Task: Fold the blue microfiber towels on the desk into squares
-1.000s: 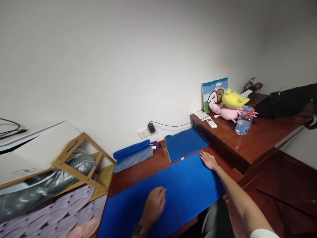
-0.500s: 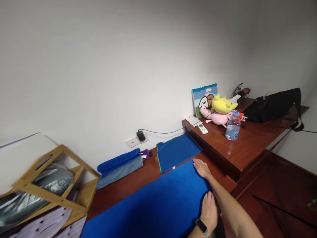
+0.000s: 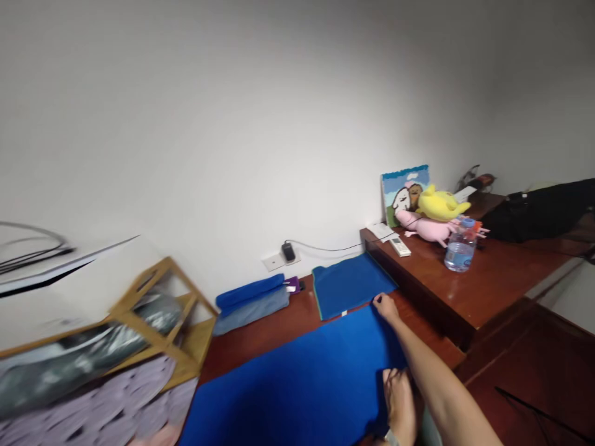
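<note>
A large bright blue cloth (image 3: pixel 297 371) lies spread over the lower wooden desk. At its far right corner my right hand (image 3: pixel 387 308) is closed, thumb and fingers pinching the cloth's edge. Nearer to me, my left hand (image 3: pixel 398 396), with a watch band at the wrist, has its fingers curled over the right edge of the same cloth; the fingertips are partly hidden. Just beyond the far edge lies a smaller, darker blue cloth (image 3: pixel 351 285) with a green border and a white tag.
Folded blue and grey-blue cloths (image 3: pixel 253 303) lie by the wall beside a purple item (image 3: pixel 292 285). On the raised desk to the right are a water bottle (image 3: pixel 460 251), plush toys (image 3: pixel 427 228), a remote (image 3: pixel 400 246) and a black bag (image 3: pixel 539 210). A wooden rack (image 3: pixel 204 341) stands left.
My right hand has gone from lying flat to pinching the cloth's far corner. My left hand stays near the right edge. The view has turned left, bringing more of the left side in.
</note>
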`<state>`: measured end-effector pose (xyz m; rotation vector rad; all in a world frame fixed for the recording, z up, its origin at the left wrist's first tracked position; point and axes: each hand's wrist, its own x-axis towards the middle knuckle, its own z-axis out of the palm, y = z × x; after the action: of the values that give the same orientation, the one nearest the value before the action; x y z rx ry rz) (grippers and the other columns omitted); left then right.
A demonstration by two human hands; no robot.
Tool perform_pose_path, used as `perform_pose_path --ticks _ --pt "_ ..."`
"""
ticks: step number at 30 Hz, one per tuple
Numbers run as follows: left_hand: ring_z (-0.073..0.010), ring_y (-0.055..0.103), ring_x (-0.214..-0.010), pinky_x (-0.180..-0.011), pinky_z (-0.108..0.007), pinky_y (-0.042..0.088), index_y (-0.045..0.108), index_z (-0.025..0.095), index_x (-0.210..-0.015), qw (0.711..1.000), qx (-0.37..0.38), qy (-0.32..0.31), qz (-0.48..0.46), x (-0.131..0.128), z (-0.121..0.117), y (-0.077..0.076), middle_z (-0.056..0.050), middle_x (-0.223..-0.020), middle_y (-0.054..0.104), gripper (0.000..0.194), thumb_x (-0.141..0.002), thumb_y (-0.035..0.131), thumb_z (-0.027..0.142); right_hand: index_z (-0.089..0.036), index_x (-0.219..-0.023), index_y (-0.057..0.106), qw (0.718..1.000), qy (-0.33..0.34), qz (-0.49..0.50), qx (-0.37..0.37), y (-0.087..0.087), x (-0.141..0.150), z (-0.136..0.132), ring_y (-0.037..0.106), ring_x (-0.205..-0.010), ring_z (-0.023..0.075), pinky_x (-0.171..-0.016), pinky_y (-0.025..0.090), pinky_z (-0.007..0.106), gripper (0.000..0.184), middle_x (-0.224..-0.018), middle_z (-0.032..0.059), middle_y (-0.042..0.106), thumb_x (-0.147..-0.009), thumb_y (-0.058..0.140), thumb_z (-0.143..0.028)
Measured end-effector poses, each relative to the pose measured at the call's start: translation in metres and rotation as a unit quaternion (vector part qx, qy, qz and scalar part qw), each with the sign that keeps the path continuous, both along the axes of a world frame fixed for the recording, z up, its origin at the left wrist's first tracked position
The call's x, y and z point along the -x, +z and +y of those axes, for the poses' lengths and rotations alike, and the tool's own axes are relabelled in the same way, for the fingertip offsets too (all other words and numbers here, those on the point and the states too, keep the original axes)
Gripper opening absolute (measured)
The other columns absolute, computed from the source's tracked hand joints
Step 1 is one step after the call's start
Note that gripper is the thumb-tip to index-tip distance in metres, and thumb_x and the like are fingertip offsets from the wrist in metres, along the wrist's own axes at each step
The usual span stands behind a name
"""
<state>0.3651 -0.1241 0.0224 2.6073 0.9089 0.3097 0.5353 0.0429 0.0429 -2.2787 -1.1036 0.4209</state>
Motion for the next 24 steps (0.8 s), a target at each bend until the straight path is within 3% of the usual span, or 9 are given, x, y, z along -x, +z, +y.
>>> perform_pose_path --ticks 3,7,10,13,17,20,22,24 --pt "-0.0281 0.07 -0.102 -0.093 -0.045 0.055 0.074 0.027 -0.098 0.97 0.143 0.183 -0.079 0.031 0.001 0.035 -0.009 -0.097 0.079 0.019 -0.087 0.062 0.017 -0.023 -0.112 0.072 0.998 0.056 0.01 -0.016 0.018 0.012 0.008 0.072 -0.088 0.0225 -0.079 0.052 0.031 0.031 -0.095 0.0077 0.077 -0.092 0.048 -0.025" --pt "-0.0245 0.073 -0.094 -0.089 -0.038 0.056 0.073 0.027 -0.09 0.923 0.199 0.248 -0.215 0.11 0.008 0.064 -0.006 -0.09 0.079 0.01 -0.083 0.067 0.022 -0.023 -0.11 0.074 0.983 0.175 0.031 -0.035 0.047 0.06 0.032 0.071 -0.085 0.0207 -0.081 0.052 0.03 0.033 -0.091 0.0041 0.078 -0.09 0.047 -0.025" --pt "-0.0235 0.074 -0.09 -0.086 -0.035 0.057 0.072 0.025 -0.088 0.891 0.201 0.286 -0.29 0.186 0.006 0.074 -0.006 -0.087 0.079 0.006 -0.083 0.07 0.028 -0.02 -0.108 0.076 0.959 0.275 0.061 -0.025 0.064 0.128 0.056 0.071 -0.075 0.0182 -0.074 0.053 0.027 0.035 -0.084 0.0034 0.078 -0.092 0.046 -0.025" --pt "-0.024 0.075 -0.089 -0.085 -0.034 0.058 0.071 0.024 -0.088 0.856 0.186 0.335 -0.347 0.264 -0.002 0.08 -0.007 -0.088 0.078 0.013 -0.086 0.07 0.036 -0.015 -0.116 0.075 0.928 0.364 0.08 -0.012 0.076 0.223 0.082 0.071 -0.069 0.0166 -0.069 0.054 0.025 0.039 -0.08 0.0047 0.078 -0.096 0.043 -0.025" --pt "-0.0258 0.075 -0.09 -0.083 -0.034 0.058 0.07 0.024 -0.089 0.804 0.123 0.433 -0.388 0.367 -0.01 0.08 -0.007 -0.089 0.078 0.022 -0.089 0.063 0.045 -0.018 -0.116 0.077 0.882 0.468 0.056 0.0 0.083 0.37 0.115 0.074 -0.081 0.0175 -0.077 0.055 0.024 0.034 -0.09 0.0051 0.08 -0.092 0.054 -0.023" --pt "-0.027 0.074 -0.091 -0.084 -0.038 0.056 0.071 0.026 -0.088 0.772 0.064 0.535 -0.336 0.438 -0.008 0.066 -0.006 -0.089 0.079 0.023 -0.088 0.058 0.044 -0.024 -0.107 0.08 0.853 0.522 -0.002 0.012 0.076 0.468 0.126 0.073 -0.101 0.0201 -0.091 0.052 0.025 0.027 -0.104 0.0049 0.08 -0.086 0.063 -0.02" --pt "-0.0268 0.073 -0.089 -0.086 -0.04 0.053 0.072 0.027 -0.086 0.765 0.053 0.586 -0.262 0.474 -0.006 0.05 -0.005 -0.088 0.078 0.019 -0.086 0.057 0.04 -0.026 -0.104 0.08 0.844 0.533 -0.048 0.026 0.064 0.515 0.125 0.069 -0.112 0.0226 -0.097 0.05 0.028 0.024 -0.113 0.0061 0.078 -0.085 0.065 -0.022" --pt "-0.0274 0.072 -0.089 -0.087 -0.041 0.051 0.072 0.028 -0.083 0.763 0.052 0.614 -0.195 0.499 -0.005 0.031 -0.004 -0.087 0.078 0.017 -0.086 0.056 0.035 -0.027 -0.104 0.08 0.843 0.529 -0.09 0.045 0.047 0.542 0.12 0.066 -0.117 0.0248 -0.1 0.049 0.033 0.023 -0.121 0.0076 0.074 -0.086 0.065 -0.023"
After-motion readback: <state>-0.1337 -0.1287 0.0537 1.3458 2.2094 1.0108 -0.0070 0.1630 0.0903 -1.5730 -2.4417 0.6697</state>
